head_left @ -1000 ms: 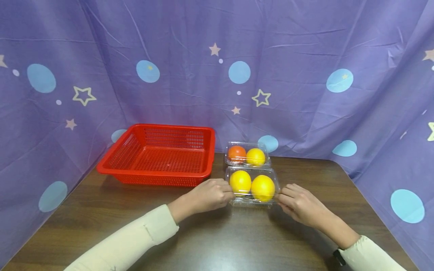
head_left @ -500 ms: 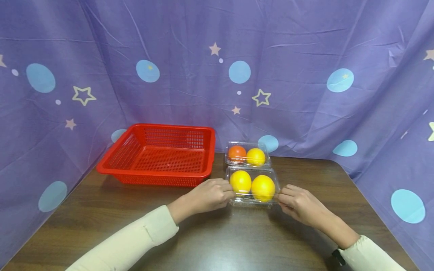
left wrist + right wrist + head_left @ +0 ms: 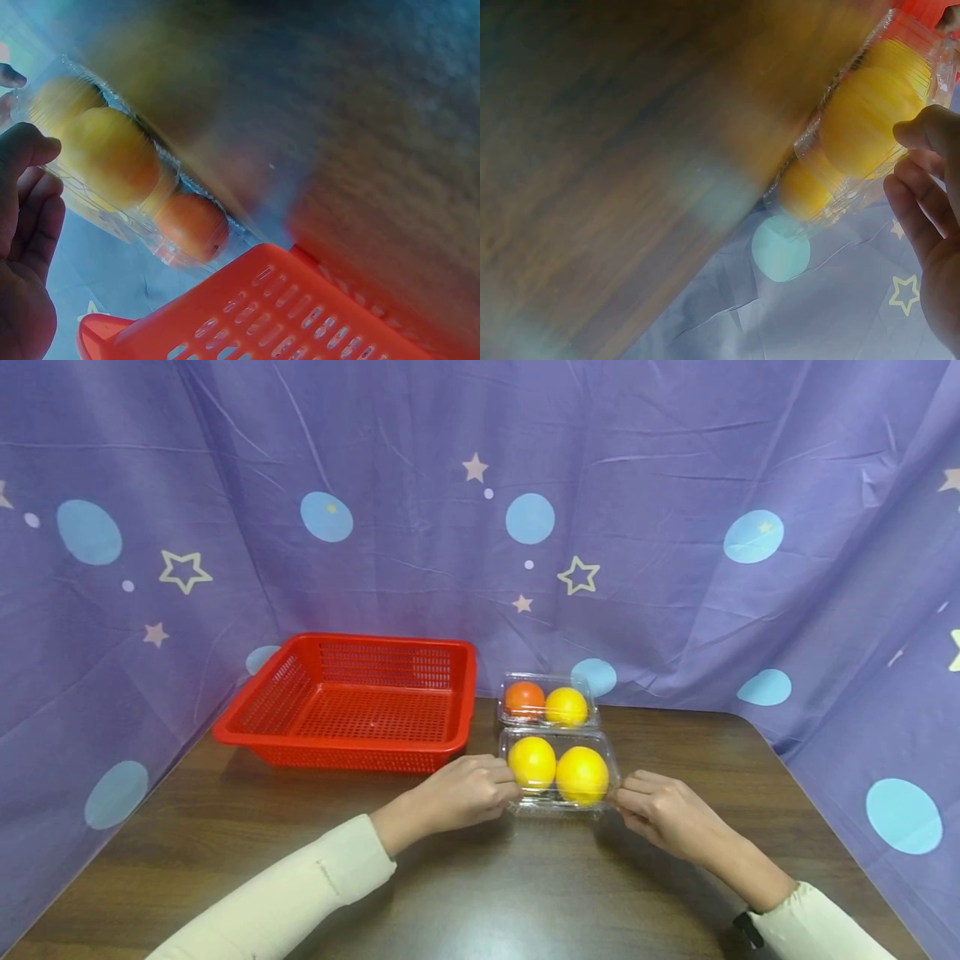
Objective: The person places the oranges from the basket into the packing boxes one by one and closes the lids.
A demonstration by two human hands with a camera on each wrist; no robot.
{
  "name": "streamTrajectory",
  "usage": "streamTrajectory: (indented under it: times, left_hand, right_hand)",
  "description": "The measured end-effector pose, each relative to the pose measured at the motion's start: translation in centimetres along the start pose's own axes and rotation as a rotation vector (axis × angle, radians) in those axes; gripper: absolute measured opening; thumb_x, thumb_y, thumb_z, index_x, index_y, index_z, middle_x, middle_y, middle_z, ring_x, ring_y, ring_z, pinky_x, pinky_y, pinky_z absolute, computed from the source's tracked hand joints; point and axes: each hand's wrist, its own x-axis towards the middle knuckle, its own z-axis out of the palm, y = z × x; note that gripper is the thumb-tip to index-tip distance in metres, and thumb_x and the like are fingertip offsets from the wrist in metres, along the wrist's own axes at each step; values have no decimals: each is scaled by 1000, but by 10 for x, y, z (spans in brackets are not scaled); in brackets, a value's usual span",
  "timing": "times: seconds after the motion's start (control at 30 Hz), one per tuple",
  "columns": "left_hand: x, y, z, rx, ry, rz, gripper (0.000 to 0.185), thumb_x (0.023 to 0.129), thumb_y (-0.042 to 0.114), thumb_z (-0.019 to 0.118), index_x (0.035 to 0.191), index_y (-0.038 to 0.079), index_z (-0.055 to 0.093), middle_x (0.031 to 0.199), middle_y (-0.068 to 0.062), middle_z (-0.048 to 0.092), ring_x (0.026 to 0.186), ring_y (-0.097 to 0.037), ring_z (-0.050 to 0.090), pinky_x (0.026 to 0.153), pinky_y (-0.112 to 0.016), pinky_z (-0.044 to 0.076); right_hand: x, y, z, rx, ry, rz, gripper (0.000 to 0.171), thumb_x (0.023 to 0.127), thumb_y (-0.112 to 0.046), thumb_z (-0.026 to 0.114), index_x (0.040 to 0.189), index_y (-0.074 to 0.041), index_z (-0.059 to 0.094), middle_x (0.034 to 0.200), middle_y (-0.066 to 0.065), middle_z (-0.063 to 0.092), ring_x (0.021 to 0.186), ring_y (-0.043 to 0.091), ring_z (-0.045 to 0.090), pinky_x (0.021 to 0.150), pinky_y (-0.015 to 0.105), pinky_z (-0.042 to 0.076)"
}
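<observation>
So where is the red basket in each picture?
Head view: the red basket sits left of centre on the table, beside the clear fruit boxes.
Left wrist view: its slotted rim fills the bottom right.
Right wrist view: only a red sliver shows at the top right corner.
Shared landmark: the near clear box of yellow fruit.

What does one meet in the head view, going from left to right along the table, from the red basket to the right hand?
red basket → left hand → near clear box, with two yellow fruits, held at its ends by both hands → right hand.
</observation>
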Motion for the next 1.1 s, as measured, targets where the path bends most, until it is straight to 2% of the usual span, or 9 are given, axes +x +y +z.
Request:
streamTrajectory:
  times: [0.23,0.3,0.4,0.47,0.57,0.73,0.87,1.1]
  left_hand:
    - [1,4,-1,10,-16,-8,13,85,8,76,97,14,74,88,7,72,81,-10,62,73,-22,51]
    - [1,5,-2,18,-25,-10,13,87,8,76,98,14,75,89,7,72,81,-9,62,73,-21,50]
    - [1,5,-3,21,-47,-23,12,88,10,76,99,14,75,90,7,73,82,-9,62,74,-21,50]
    - [0,6,-3,19,-69,-40,11,89,13,77,100,15,75,91,7,73,83,-10,61,73,-21,49]
    - [-1,7,-7,-8,-113,-79,15,88,20,79,102,16,74,93,7,72,85,-11,61,71,-22,46]
    - [-2,7,-15,-33,-139,-142,21,89,31,78,104,17,72,94,8,69,88,-12,60,70,-24,44]
    - [-3,3,-22,-33,-104,-189,22,91,33,75,105,17,73,97,7,68,91,-14,60,73,-27,46]
    - [-11,-5,-29,-51,-50,-268,31,91,37,74,112,14,71,110,1,68,101,-18,60,84,-32,50]
  right_hand:
    - [0,-4,1,-53,0,-19,16,85,-5,65,99,-10,71,90,-4,66,79,11,57,68,27,52]
    - [0,-5,1,-65,-1,-28,14,92,-8,58,98,-10,70,90,-4,65,79,12,56,68,28,52]
    - [1,-5,-1,-59,-3,-27,27,104,-15,45,100,-10,71,91,-4,65,81,13,57,70,28,52]
    - [2,-5,-1,-56,-2,-30,36,108,-22,40,101,-9,73,91,-4,65,81,13,58,71,28,52]
    - [5,-6,-1,-59,-6,-37,30,107,-26,49,100,-10,73,90,-5,65,80,12,58,71,28,52]
    - [10,-7,-3,-76,-19,-34,9,95,-23,71,93,-14,69,85,-8,61,77,12,55,69,30,49]
    - [16,-7,-7,-83,-29,-16,11,90,-22,76,92,-16,67,82,-9,57,76,13,53,69,31,47]
    - [32,-5,-9,-92,-21,11,22,91,-31,75,99,-12,70,91,-5,65,84,15,59,75,33,51]
